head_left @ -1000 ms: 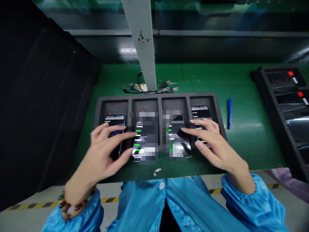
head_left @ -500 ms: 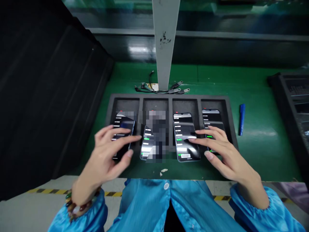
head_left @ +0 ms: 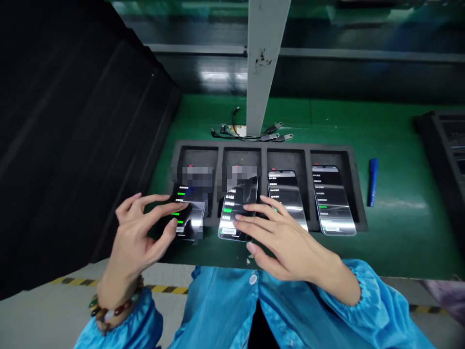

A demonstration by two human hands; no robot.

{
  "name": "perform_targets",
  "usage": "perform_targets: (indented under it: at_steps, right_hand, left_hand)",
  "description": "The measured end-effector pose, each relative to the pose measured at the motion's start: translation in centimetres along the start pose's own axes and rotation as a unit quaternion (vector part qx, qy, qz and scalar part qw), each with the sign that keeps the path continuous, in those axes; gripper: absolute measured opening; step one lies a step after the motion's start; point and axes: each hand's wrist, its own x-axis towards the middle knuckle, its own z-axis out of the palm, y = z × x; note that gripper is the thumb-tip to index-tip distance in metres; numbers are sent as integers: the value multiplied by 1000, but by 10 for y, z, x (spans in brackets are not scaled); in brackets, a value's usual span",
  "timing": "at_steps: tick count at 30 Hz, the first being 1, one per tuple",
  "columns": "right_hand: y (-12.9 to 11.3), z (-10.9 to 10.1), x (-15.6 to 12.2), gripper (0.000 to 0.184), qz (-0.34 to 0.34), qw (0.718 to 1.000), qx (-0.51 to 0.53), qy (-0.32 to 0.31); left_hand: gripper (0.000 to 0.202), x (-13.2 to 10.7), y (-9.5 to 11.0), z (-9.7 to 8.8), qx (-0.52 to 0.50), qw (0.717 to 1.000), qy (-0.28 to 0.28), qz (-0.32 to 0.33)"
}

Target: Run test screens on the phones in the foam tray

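Observation:
A dark foam tray (head_left: 264,147) with several slots lies on the green bench, a lit phone in each slot. My left hand (head_left: 140,232) is open over the leftmost phone (head_left: 187,213), its forefinger touching the screen. My right hand (head_left: 279,237) is open too, fingers spread, its fingertips resting on the second phone (head_left: 236,211). The third phone (head_left: 286,194) and the fourth phone (head_left: 332,201) lie untouched to the right. Both hands hold nothing.
A grey post (head_left: 263,68) stands behind the tray, with cable plugs (head_left: 254,133) at its foot. A blue pen (head_left: 372,182) lies right of the tray. Another dark tray (head_left: 441,150) sits at the far right, a black wall panel (head_left: 80,121) on the left.
My right hand has moved left from the two right phones to the second phone. My left hand has shifted slightly left on the first phone. The view has turned left.

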Motion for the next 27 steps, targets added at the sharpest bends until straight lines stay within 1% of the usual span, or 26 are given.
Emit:
perform_targets:
  at_steps: [3,5,6,9,11,14,17,19,22,24,27]
  right_hand:
    - [1,-4,-8,42,-3,1000,4,-1]
    - [8,-12,-16,44,12,1000,-8,17]
    - [13,-18,-22,45,31,999,-22,37]
    - [28,-32,-43,45,117,986,-69,97]
    - [32,-37,-56,43,148,981,-79,101]
    - [30,-34,-68,42,141,984,-69,87]
    - [31,-32,-73,41,140,982,-72,102]
    - [37,-38,-80,42,160,973,-91,138]
    - [54,-51,-99,42,225,943,-134,207]
    - [63,-59,-114,41,256,931,-147,214]
    - [68,-63,-127,39,262,933,-144,198]
  left_hand:
    - [27,-4,-2,-1,-7,1000,8,12]
    - [26,-4,-1,-1,-13,1000,14,17]
    - [27,-3,0,-2,-14,1000,19,17]
    - [27,1,4,-2,-17,999,40,15]
    - [26,5,5,-2,-18,998,53,11]
    - [27,12,6,0,-22,998,67,1]
    - [29,18,5,3,-33,996,85,7]
    - [28,21,4,5,-42,994,99,14]
    - [27,22,0,8,-53,992,114,1]
    - [28,21,-2,9,-60,990,123,-13]
    - [28,20,-4,11,-72,987,137,-34]
